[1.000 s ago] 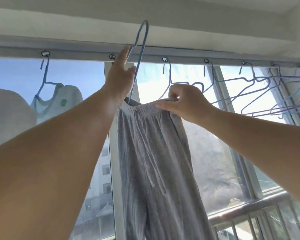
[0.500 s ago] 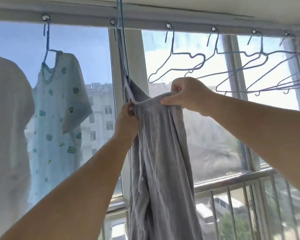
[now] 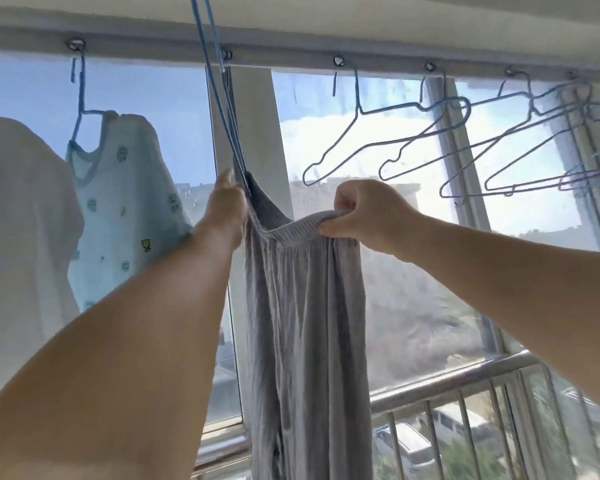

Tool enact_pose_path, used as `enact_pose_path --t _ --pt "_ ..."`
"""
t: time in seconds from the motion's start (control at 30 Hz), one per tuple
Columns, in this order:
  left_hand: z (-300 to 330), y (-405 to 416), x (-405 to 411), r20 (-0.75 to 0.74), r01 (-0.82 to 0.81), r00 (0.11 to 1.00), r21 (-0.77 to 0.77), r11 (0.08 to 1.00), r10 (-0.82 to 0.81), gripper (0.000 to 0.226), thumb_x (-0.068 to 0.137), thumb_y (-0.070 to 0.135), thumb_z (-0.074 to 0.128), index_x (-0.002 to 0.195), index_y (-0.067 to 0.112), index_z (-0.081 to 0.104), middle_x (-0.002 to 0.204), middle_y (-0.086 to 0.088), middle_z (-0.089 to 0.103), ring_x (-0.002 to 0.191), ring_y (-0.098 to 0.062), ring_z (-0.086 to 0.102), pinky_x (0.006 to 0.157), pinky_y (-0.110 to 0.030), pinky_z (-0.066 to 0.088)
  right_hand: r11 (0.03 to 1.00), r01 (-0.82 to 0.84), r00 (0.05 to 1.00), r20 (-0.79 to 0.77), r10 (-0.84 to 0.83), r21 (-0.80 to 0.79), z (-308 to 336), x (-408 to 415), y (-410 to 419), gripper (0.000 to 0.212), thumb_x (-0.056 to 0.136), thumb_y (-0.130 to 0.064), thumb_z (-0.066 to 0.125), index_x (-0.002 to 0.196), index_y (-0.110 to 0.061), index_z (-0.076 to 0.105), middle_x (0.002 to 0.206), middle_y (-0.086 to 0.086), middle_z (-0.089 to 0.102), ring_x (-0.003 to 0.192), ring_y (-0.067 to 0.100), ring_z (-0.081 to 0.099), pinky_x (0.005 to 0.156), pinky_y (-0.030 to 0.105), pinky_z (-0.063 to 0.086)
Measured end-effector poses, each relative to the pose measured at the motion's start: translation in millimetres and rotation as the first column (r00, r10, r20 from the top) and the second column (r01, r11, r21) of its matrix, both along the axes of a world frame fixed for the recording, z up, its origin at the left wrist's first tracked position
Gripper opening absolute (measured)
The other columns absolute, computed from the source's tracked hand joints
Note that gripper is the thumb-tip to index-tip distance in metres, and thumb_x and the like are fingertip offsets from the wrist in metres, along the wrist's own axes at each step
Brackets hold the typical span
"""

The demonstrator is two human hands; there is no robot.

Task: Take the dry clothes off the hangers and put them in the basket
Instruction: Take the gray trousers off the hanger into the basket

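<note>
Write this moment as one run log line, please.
left hand holds blue hanger | right hand pinches grey trousers waistband | basket unseen

Up top, a grey rail (image 3: 291, 51) runs the full width, studded with small metal eyelets (image 3: 339, 60). Behind it, a wide window (image 3: 146, 133) shows blue sky and bright cloud, split by a pale upright frame post (image 3: 257, 140). Low at the right edge, a metal railing (image 3: 447, 379) with thin vertical bars crosses the glass. Beyond those bars, parked cars (image 3: 406, 445) and green treetops, blurred.
</note>
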State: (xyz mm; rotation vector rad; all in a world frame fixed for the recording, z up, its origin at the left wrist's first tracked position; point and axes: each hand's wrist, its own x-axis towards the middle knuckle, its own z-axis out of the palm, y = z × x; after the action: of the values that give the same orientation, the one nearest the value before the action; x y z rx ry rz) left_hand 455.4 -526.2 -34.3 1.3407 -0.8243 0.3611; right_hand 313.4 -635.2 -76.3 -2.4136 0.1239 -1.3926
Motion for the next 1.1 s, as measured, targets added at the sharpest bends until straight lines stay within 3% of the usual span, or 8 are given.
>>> enact_pose_path --t 0.07,0.17,0.37,0.6,0.73,0.87,1.0,1.1 --pt "1 -2 3 -0.034 0.075 0.997 0.049 0.996 -0.073 0.035 0.100 0.012 0.032 0.129 0.016 0.051 0.115 -0.002 0.059 0.103 -0.018 0.053 0.082 -0.028 0.040 1.000 0.009 1.000 0.008 -0.009 0.001 0 0 -1 0.034 0.077 -0.017 0.070 0.059 -0.017 0.041 0.062 -0.004 0.043 0.057 0.009 0.038 0.050 0.023 0.029" --pt "-6 -7 7 -0.092 0.250 0.966 0.070 0.966 -0.244 0.017 0.096 0.017 0.049 0.088 0.010 0.063 0.074 -0.002 0.061 0.074 -0.017 0.056 0.062 -0.025 0.049 0.999 0.024 1.000 0.007 -0.025 0.029 -1 -2 -4 0.035 0.077 -0.016 0.070 0.059 -0.018 0.040 0.063 -0.004 0.041 0.057 0.009 0.037 0.049 0.023 0.028" --pt "-44 -24 1 -0.128 0.349 0.932 0.073 0.934 -0.338 0.012 0.092 0.011 0.055 0.087 0.005 0.063 0.076 -0.009 0.062 0.067 -0.018 0.058 0.059 -0.025 0.055 0.996 0.087 0.995 -0.048 -0.085 0.036 -15 -6 -12 0.033 0.075 -0.017 0.070 0.061 -0.020 0.041 0.066 -0.004 0.043 0.059 0.010 0.039 0.050 0.023 0.030" --pt "-141 -27 15 -0.347 0.398 0.856 -0.033 0.917 -0.384 0.011 0.089 0.013 0.059 0.081 0.010 0.065 0.069 -0.001 0.065 0.066 -0.011 0.059 0.054 -0.020 0.052 0.933 0.147 0.985 -0.139 -0.106 0.328 -90 -35 -54 0.021 0.075 -0.012 0.073 0.081 -0.017 0.053 0.078 -0.002 0.051 0.068 0.012 0.048 0.053 0.023 0.039" --pt "-215 -24 6 -0.483 0.442 0.783 -0.012 0.897 -0.392 0.015 0.093 0.010 0.052 0.084 0.007 0.063 0.064 0.001 0.068 0.059 -0.007 0.061 0.057 -0.020 0.053 0.791 0.086 0.989 -0.146 0.003 0.605 -163 -63 -80 0.025 0.074 -0.001 0.074 0.092 -0.013 0.060 0.086 0.006 0.060 0.079 0.022 0.059 0.069 0.034 0.052" --pt "-280 -28 -24 -0.601 0.530 0.681 0.011 0.848 -0.418 0.017 0.093 0.007 0.050 0.082 0.008 0.062 0.056 0.003 0.068 0.049 -0.004 0.062 0.050 -0.015 0.052 0.579 -0.029 0.988 -0.066 0.142 0.815 -233 -82 -95 0.027 0.074 0.011 0.067 0.086 -0.012 0.060 0.081 0.008 0.063 0.084 0.028 0.060 0.090 0.045 0.048" --pt "-341 -35 -54 -0.682 0.550 0.635 0.068 0.832 -0.364 0.014 0.093 0.006 0.051 0.085 0.008 0.063 0.060 0.003 0.068 0.051 -0.004 0.062 0.052 -0.015 0.053 0.418 -0.055 0.977 -0.039 0.212 0.907 -292 -106 -101 0.024 0.078 0.009 0.063 0.090 -0.011 0.060 0.084 0.006 0.062 0.074 0.018 0.062 0.075 0.033 0.053" --pt "-381 -34 -78 -0.758 0.567 0.559 0.053 0.822 -0.337 0.011 0.079 0.017 0.066 0.085 0.008 0.062 0.065 0.000 0.066 0.056 -0.009 0.061 0.052 -0.018 0.054 0.295 -0.048 0.983 -0.008 0.185 0.954 -329 -126 -102 0.023 0.081 0.011 0.060 0.088 -0.011 0.061 0.082 0.005 0.060 0.071 0.016 0.058 0.061 0.026 0.049"
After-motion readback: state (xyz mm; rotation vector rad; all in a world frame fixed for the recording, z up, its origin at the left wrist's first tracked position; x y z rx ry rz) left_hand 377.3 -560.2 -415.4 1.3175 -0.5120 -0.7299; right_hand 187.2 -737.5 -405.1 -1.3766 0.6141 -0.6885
